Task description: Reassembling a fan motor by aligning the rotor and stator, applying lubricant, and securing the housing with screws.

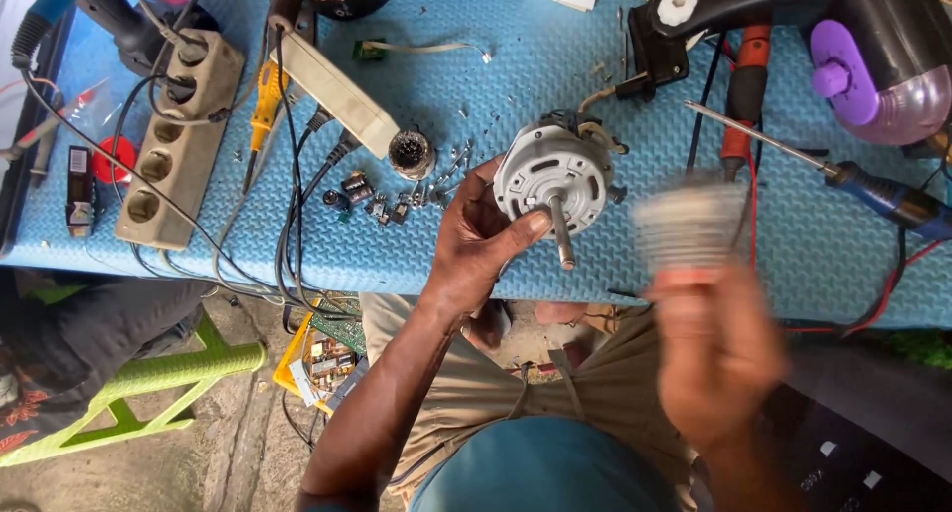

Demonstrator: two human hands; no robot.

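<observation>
Across the whole upper part of the head view spreads a blue textured foam mat [516,66] that covers the workbench, and everything else lies on it or is held over its near edge. At the far right corner sits a black tool body with a purple cap and a clear violet dome [873,61], with a blue-handled screwdriver [883,197] lying just below it, its steel shaft pointing left. On the left stands a beige multi-socket power strip [178,140] with black cables trailing off the mat, and beside it a long cream plastic box [332,91] and a yellow tester screwdriver [263,111]. A scatter of small screws and metal parts [397,190] lies between these and the left hand [476,239], which is closed around the side of a round grey metal fan motor with a steel shaft [555,175], thumb pressed by the shaft, the motor held just above the mat's front edge. The right hand [719,348] is blurred; it grips a pale ribbed cylindrical part with a reddish rim [689,229], near the motor but apart from it, hiding part of a red-handled tool [746,76] behind.
</observation>
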